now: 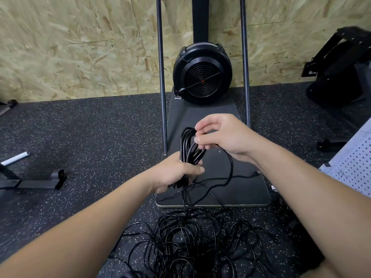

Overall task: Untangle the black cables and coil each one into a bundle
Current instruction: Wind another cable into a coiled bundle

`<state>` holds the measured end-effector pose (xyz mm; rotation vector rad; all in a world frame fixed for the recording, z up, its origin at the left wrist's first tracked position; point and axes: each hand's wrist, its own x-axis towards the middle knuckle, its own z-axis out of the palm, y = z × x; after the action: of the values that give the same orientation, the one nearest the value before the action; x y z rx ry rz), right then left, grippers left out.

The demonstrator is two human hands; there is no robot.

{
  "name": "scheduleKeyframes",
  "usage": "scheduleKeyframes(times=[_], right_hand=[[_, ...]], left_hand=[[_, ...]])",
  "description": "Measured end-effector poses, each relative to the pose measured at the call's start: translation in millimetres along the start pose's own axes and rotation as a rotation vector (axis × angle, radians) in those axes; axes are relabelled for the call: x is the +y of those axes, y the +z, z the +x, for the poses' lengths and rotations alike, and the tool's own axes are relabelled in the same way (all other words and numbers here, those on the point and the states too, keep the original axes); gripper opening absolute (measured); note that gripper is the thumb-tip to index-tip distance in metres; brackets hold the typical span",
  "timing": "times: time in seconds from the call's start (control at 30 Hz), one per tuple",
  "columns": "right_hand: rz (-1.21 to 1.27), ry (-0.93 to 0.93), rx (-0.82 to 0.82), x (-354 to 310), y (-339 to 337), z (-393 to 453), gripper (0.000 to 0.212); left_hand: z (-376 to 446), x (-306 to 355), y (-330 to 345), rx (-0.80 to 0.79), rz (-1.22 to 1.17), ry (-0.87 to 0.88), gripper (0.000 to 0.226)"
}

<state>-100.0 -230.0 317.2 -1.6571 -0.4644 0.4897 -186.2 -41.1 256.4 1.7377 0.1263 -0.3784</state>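
My left hand (176, 173) grips coiled bundle (189, 147); right hand (222, 135) pinches its top loop; tangled cables (192, 243) on floor (90, 141) below

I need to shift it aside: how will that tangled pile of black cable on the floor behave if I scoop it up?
The cable pile is probably floppy: its thin strands lie in loose loops. It would likely drag, since strands run up to the bundle in the left hand.

This looks like a gym: speckled black rubber flooring (100, 137), a black round fan flywheel (202, 74) on a flat grey base platform (241, 187), raw chipboard wall panels (80, 47).
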Motion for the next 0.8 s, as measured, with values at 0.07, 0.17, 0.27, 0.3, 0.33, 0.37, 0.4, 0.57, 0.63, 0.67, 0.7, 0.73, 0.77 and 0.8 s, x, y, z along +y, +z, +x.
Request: scheduleKeyframes(times=[0.07,0.17,0.27,0.3,0.33,0.37,0.4,0.57,0.63,0.67,0.7,0.73,0.77,0.8], right_hand=[[-0.102,-0.032,0.005,3.1,-2.8,-0.2,0.034],[-0.411,-0.031,0.098,10.4,-9.4,1.8,0.03],[-0.51,0.001,0.146,16.1,-14.4,2.9,0.019],[-0.498,0.009,0.143,18.8,-16.2,3.9,0.012],[-0.488,0.02,0.134,19.4,-17.6,3.6,0.006],[-0.504,0.019,0.131,19.9,-19.4,4.0,0.009],[-0.544,0.012,0.128,19.4,-20.7,4.5,0.014],[-0.512,0.035,0.061,11.8,-9.8,3.7,0.02],[-0.31,0.031,0.022,7.5,-3.3,3.0,0.02],[-0.224,0.026,0.014,4.4,-0.9,2.7,0.021],[-0.146,0.026,0.013,1.7,1.6,2.5,0.023],[-0.065,0.032,0.016,-0.9,4.5,2.2,0.024],[0.005,0.039,0.029,-2.6,7.6,2.4,0.024],[0.034,0.037,0.061,-3.1,9.5,3.1,0.023]], left_hand=[[1.4,-1.2,1.8,0.058,-0.171,-0.001,0.012],[8.3,-3.5,-1.6,0.124,-0.252,0.016,0.013],[11.3,-1.0,-7.0,0.201,-0.338,0.052,0.015],[11.5,0.8,-9.1,0.224,-0.363,0.07,0.017],[11.7,1.8,-11.6,0.238,-0.371,0.091,0.017],[11.9,2.5,-14.2,0.25,-0.369,0.103,0.015],[12.1,2.3,-16.8,0.26,-0.358,0.112,0.014],[12.9,-3.8,-23.7,0.265,-0.275,0.117,0.019],[10.8,-4.7,-20.7,0.249,-0.216,0.098,0.027],[9.2,-4.8,-17.5,0.242,-0.2,0.093,0.031],[6.6,-3.3,-12.6,0.236,-0.199,0.091,0.035],[4.4,-2.0,-7.1,0.234,-0.205,0.091,0.04],[2.2,-0.3,-1.0,0.233,-0.206,0.09,0.046],[0.0,2.0,5.1,0.223,-0.203,0.092,0.054]])
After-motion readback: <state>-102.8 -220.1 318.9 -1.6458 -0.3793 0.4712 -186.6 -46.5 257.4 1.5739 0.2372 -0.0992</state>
